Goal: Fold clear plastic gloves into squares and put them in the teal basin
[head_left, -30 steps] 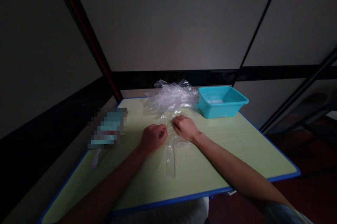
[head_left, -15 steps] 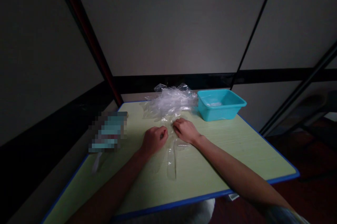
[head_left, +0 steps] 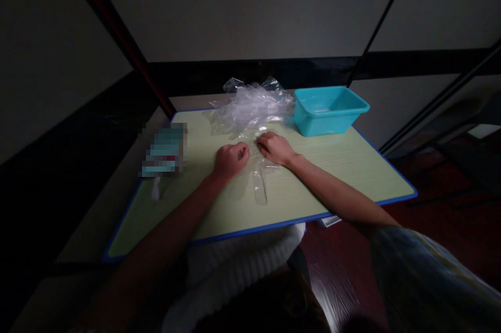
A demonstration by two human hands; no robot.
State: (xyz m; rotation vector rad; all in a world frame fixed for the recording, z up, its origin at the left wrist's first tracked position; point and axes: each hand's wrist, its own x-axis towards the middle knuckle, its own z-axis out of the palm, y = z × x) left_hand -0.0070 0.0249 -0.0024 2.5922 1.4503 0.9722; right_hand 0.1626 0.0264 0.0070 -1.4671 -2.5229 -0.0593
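A piece of thin clear plastic film (head_left: 260, 187) lies on the pale table between my hands, one narrow strip of it stretching toward me. My left hand (head_left: 231, 159) is curled into a fist at its left edge, the fingertips pinched together on the film. On the other side, my right hand (head_left: 276, 148) rests on the table with bent fingers closed on the film; its fingertips are partly hidden. Just beyond both hands sits a heap of crumpled clear plastic (head_left: 252, 106). Whether the piece joins the heap, I cannot tell.
A turquoise plastic basin (head_left: 329, 119) with something pale inside stands at the back right of the blue-edged table (head_left: 313, 192). At the left edge lies a blurred-out item (head_left: 164, 150), with a small whitish piece (head_left: 156, 188) near it. A panelled wall rises behind.
The view has tilted downward, so the table sits higher and my lap shows. Both hands keep nearly the same place on the film, with little visible movement.
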